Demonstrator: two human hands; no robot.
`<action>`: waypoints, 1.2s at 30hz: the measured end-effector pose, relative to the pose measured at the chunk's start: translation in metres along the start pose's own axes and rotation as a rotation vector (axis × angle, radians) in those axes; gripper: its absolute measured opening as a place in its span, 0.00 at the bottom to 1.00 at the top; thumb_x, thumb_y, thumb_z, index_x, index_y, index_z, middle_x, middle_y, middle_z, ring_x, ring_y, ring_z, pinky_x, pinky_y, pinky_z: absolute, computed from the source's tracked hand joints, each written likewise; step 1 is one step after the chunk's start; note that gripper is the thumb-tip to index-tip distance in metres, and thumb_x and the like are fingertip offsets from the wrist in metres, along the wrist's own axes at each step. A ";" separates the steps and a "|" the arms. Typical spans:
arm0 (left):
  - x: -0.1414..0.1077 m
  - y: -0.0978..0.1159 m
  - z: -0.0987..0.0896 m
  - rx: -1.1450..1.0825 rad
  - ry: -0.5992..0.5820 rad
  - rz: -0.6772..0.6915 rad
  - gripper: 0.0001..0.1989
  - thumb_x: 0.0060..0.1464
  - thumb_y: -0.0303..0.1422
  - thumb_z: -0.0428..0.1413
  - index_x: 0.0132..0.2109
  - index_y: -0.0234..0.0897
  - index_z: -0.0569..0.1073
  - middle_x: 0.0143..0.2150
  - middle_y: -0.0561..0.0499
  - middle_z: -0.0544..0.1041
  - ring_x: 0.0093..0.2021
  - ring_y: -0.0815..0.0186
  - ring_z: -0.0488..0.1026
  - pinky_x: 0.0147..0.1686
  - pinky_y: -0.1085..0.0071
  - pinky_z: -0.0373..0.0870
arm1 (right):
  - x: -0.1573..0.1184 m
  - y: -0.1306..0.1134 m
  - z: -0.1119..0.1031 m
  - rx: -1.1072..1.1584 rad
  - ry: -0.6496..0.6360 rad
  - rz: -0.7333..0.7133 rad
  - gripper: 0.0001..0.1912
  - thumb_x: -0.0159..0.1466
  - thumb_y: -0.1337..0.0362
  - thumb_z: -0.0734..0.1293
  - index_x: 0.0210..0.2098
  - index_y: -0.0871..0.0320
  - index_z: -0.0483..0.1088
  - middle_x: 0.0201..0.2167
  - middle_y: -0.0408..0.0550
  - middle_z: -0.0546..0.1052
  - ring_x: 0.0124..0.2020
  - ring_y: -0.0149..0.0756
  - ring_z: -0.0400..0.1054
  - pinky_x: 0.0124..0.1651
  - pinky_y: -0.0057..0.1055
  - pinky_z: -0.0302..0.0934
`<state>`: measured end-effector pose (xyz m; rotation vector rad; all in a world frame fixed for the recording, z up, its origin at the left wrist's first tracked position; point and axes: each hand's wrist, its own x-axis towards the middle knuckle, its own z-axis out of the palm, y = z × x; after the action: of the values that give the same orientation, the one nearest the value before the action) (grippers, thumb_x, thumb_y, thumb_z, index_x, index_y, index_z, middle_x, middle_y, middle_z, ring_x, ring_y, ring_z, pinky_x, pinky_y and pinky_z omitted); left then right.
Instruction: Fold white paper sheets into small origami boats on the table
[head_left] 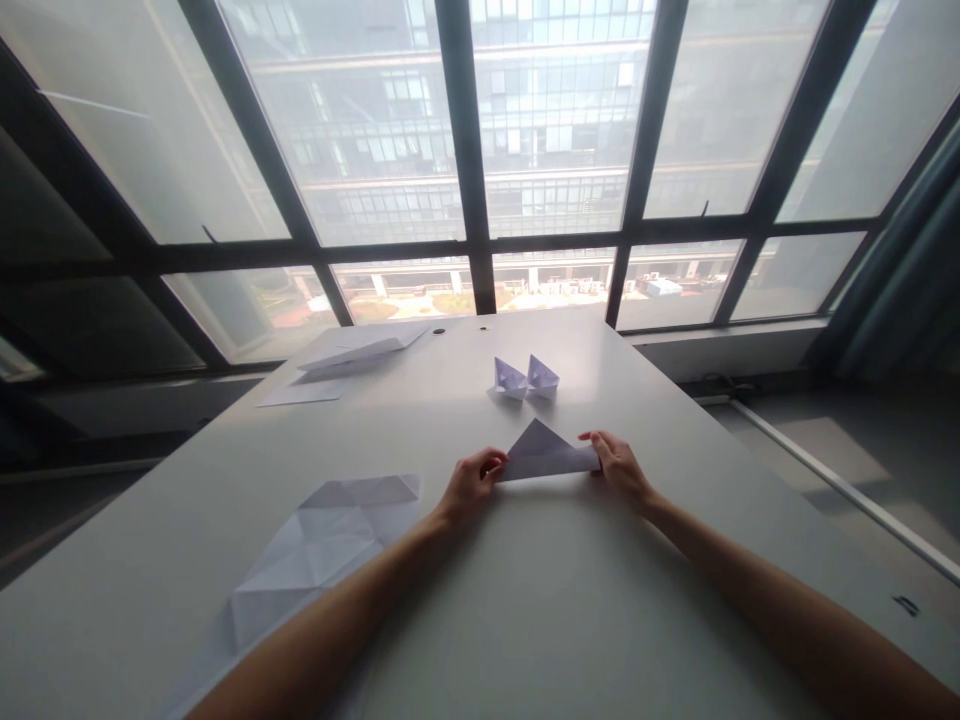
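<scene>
A folded sheet of white paper [541,455], shaped like a triangle above a flat band, is held between my two hands just over the table. My left hand [471,482] pinches its left end, thumb and fingers closed together. At the right end, my right hand [616,464] grips the band between thumb and fingers. Just beyond the folded paper stand two small paper boats [510,380], side by side and nearly touching. A creased, unfolded sheet [315,555] lies to the left, partly hidden under my left forearm.
The white table [570,600] reaches forward to a wall of dark-framed windows [480,240]. A stack of white paper sheets [360,350] lies at its far left. A dark curtain [892,250] hangs at the right. Two cable holes [439,331] sit near the far edge.
</scene>
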<state>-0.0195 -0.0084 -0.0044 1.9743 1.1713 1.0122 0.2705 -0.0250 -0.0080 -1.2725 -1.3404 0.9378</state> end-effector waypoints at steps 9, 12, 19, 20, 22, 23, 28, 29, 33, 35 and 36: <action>0.001 -0.001 -0.001 0.032 0.052 -0.012 0.10 0.56 0.34 0.55 0.42 0.36 0.78 0.34 0.50 0.81 0.34 0.63 0.76 0.35 0.71 0.68 | 0.006 0.000 -0.013 0.135 -0.148 0.071 0.17 0.58 0.54 0.71 0.42 0.59 0.75 0.32 0.48 0.79 0.30 0.36 0.72 0.32 0.31 0.69; 0.001 -0.001 -0.001 0.033 0.054 -0.008 0.10 0.57 0.34 0.55 0.42 0.36 0.78 0.34 0.49 0.81 0.34 0.63 0.76 0.36 0.71 0.68 | 0.005 0.000 -0.014 0.155 -0.156 0.068 0.18 0.56 0.55 0.73 0.41 0.58 0.73 0.31 0.48 0.80 0.31 0.36 0.72 0.33 0.31 0.69; 0.000 0.000 -0.002 0.047 0.050 -0.013 0.10 0.57 0.34 0.55 0.43 0.37 0.78 0.34 0.50 0.81 0.34 0.63 0.76 0.35 0.71 0.68 | 0.004 0.000 -0.009 0.133 -0.060 0.050 0.15 0.56 0.54 0.73 0.34 0.59 0.72 0.28 0.46 0.78 0.27 0.34 0.71 0.28 0.29 0.68; 0.001 -0.001 -0.002 0.051 0.050 -0.014 0.10 0.57 0.34 0.55 0.43 0.37 0.78 0.34 0.50 0.81 0.34 0.63 0.76 0.35 0.71 0.68 | 0.004 0.000 -0.009 0.131 -0.056 0.046 0.15 0.56 0.54 0.73 0.34 0.59 0.71 0.28 0.46 0.78 0.27 0.34 0.71 0.28 0.29 0.68; 0.001 -0.001 -0.002 0.056 0.053 -0.012 0.10 0.57 0.34 0.55 0.43 0.37 0.78 0.34 0.50 0.81 0.33 0.63 0.76 0.35 0.71 0.68 | 0.003 -0.001 -0.009 0.139 -0.062 0.035 0.16 0.55 0.55 0.73 0.35 0.58 0.70 0.28 0.46 0.78 0.27 0.34 0.71 0.28 0.30 0.69; 0.001 -0.001 -0.002 0.055 0.053 -0.010 0.10 0.57 0.34 0.55 0.43 0.37 0.78 0.34 0.50 0.81 0.33 0.63 0.76 0.35 0.71 0.68 | 0.003 -0.001 -0.009 0.149 -0.069 0.026 0.17 0.54 0.55 0.74 0.35 0.58 0.70 0.28 0.46 0.78 0.27 0.35 0.71 0.29 0.30 0.69; 0.001 0.000 -0.002 0.048 0.059 -0.012 0.10 0.57 0.35 0.55 0.42 0.37 0.78 0.34 0.49 0.81 0.33 0.62 0.76 0.35 0.70 0.69 | 0.002 -0.003 -0.009 0.170 -0.053 -0.016 0.18 0.53 0.53 0.76 0.33 0.58 0.70 0.28 0.46 0.78 0.29 0.36 0.72 0.32 0.34 0.71; 0.001 0.000 -0.003 0.046 0.062 -0.014 0.10 0.57 0.36 0.55 0.42 0.37 0.78 0.34 0.49 0.81 0.33 0.62 0.76 0.35 0.70 0.69 | 0.002 -0.003 -0.008 0.164 -0.048 -0.024 0.18 0.53 0.52 0.76 0.32 0.58 0.71 0.28 0.47 0.78 0.30 0.37 0.72 0.33 0.34 0.71; 0.001 0.002 -0.004 0.046 0.068 -0.028 0.11 0.56 0.37 0.56 0.42 0.37 0.78 0.34 0.49 0.81 0.34 0.62 0.77 0.37 0.70 0.70 | 0.003 -0.002 -0.008 0.145 -0.055 -0.066 0.16 0.55 0.52 0.75 0.32 0.59 0.74 0.30 0.49 0.79 0.32 0.40 0.74 0.37 0.37 0.72; 0.001 0.002 -0.004 0.047 0.073 -0.035 0.11 0.56 0.37 0.56 0.42 0.37 0.78 0.34 0.49 0.81 0.34 0.62 0.77 0.37 0.70 0.70 | 0.003 -0.001 -0.008 0.114 -0.082 -0.082 0.16 0.57 0.51 0.73 0.33 0.60 0.77 0.32 0.51 0.80 0.34 0.42 0.75 0.41 0.39 0.72; 0.001 0.002 -0.004 0.047 0.075 -0.036 0.11 0.56 0.37 0.56 0.42 0.37 0.78 0.34 0.49 0.81 0.34 0.62 0.77 0.37 0.70 0.70 | 0.003 -0.001 -0.009 0.087 -0.100 -0.086 0.17 0.58 0.51 0.72 0.34 0.60 0.78 0.34 0.52 0.80 0.35 0.42 0.75 0.42 0.40 0.71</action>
<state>-0.0217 -0.0083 -0.0005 1.9591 1.2772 1.0572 0.2789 -0.0236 -0.0049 -1.1058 -1.4057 0.9994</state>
